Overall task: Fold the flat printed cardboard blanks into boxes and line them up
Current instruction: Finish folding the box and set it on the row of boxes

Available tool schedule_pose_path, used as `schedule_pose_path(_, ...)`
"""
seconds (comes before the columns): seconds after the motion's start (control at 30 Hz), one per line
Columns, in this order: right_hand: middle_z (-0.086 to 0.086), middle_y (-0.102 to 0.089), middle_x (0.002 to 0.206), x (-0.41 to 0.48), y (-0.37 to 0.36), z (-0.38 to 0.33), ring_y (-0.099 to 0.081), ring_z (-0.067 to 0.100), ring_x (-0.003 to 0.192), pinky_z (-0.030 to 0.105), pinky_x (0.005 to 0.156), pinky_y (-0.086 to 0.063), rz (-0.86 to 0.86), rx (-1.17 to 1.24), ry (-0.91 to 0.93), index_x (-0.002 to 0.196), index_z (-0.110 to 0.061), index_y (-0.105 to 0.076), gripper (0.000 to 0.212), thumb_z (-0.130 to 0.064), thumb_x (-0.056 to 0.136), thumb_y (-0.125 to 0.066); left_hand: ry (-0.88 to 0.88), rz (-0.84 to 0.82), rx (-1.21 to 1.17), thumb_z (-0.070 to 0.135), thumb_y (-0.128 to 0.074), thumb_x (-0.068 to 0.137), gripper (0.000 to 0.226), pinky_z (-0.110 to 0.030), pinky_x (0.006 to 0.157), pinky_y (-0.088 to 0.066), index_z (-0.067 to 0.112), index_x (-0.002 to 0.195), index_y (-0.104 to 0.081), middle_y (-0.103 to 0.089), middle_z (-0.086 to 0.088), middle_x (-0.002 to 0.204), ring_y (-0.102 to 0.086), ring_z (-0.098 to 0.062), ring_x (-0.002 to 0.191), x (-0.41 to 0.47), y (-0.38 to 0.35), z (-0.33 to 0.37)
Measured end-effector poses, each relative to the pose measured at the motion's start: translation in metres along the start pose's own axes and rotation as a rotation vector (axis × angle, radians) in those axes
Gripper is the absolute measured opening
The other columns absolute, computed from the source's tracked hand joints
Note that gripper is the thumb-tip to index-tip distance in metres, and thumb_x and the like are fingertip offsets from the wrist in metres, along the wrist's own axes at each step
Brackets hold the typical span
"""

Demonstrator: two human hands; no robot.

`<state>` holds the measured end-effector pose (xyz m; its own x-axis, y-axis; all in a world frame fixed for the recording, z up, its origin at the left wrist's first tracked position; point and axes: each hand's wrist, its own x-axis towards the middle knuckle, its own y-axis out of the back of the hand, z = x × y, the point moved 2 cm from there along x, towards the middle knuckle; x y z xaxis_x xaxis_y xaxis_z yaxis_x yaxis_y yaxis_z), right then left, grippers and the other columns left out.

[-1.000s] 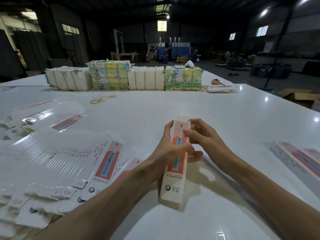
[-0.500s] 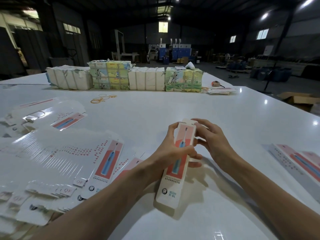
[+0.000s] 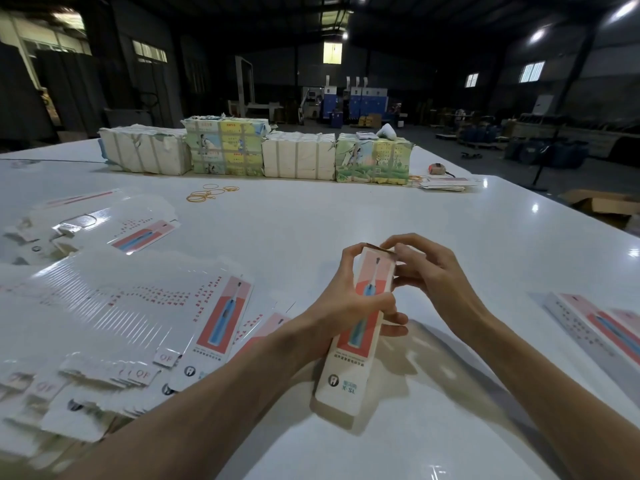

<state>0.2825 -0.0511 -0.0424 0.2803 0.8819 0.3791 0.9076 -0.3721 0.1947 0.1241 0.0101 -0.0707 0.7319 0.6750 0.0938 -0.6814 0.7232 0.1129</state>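
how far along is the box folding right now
Done: at least two long white-and-red printed boxes lie side by side at the white table's right edge, seemingly folded. In hand: the left hand grips a long white-and-red cardboard box at its middle while the right hand's fingers work its far end flap. Remaining: a big fanned pile of flat printed cardboard blanks.

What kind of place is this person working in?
Probably a packaging workshop inside a factory or warehouse hall: a big white work table spread with flat printed blanks, wrapped bundles along its far edge, and blue machines in the dim hall behind.
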Motion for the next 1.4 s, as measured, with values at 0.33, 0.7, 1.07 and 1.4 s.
schedule_pose_path(0.33,0.015,-0.077,0.102,0.000,0.004,-0.001,-0.076,0.034,0.094,0.039,0.074,-0.063,0.072,0.183,-0.146,0.113,-0.004,-0.071,0.024,-0.024,0.100,-0.066,-0.054,-0.034,0.023,0.017,-0.086,0.084,0.090,-0.029,0.070,-0.063,0.052,0.141,-0.025,-0.057,0.005,0.123,-0.076,-0.013,0.098,0.001,-0.003,-0.001)
schedule_pose_path(0.7,0.013,-0.078,0.101,0.001,0.011,-0.002,-0.076,0.034,0.092,0.035,0.070,-0.062,0.091,0.195,-0.179,0.105,-0.003,-0.077,0.018,-0.015,0.104,-0.063,-0.095,-0.011,0.042,0.022,-0.091,0.076,0.104,-0.020,0.065,-0.060,0.071,0.131,-0.018,-0.054,0.016,0.119,-0.069,0.006,0.099,0.002,-0.004,-0.001)
schedule_pose_path(1.07,0.005,-0.079,0.107,-0.001,0.001,-0.003,-0.076,0.027,0.103,0.034,0.079,-0.064,-0.040,0.110,-0.111,0.115,-0.014,-0.078,0.020,-0.021,0.105,-0.061,-0.052,-0.003,-0.057,0.007,-0.082,0.087,0.085,-0.038,0.073,-0.066,0.054,0.135,-0.031,-0.057,-0.005,0.123,-0.077,-0.026,0.097,-0.001,0.000,0.003)
schedule_pose_path(1.4,0.006,-0.080,0.103,-0.009,-0.006,-0.003,-0.078,0.027,0.098,0.034,0.082,-0.065,-0.025,0.066,-0.018,0.113,-0.011,-0.078,0.017,-0.016,0.102,-0.066,-0.029,0.031,-0.048,0.008,-0.084,0.086,0.083,-0.039,0.073,-0.066,0.055,0.131,-0.033,-0.060,-0.002,0.119,-0.074,-0.031,0.099,-0.003,-0.001,0.002)
